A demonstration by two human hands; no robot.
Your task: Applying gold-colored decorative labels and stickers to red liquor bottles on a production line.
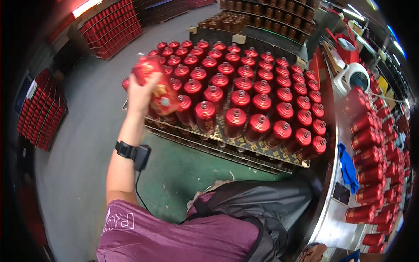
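My left hand (142, 94) is closed round a shiny red bottle (165, 98) with gold markings, held tilted above the left end of a crowded tray. The bottle is slightly smeared by motion. Below and beside it, many upright red bottles (213, 94) with narrow clear necks stand in rows on the tray (262, 150), which has printed lettering along its front edge. A black device (142, 157) with a cable is strapped to my left wrist. My right hand does not show.
To my right runs a metal worktable (325, 222) bearing a blue cloth (348, 168), a phone (341, 193), a white fan (352, 79) and more red bottles (369, 174). Stacked pallets of red bottles (111, 28) stand far left, with another stack (41, 111) nearer. Brown bottles (224, 21) stand behind.
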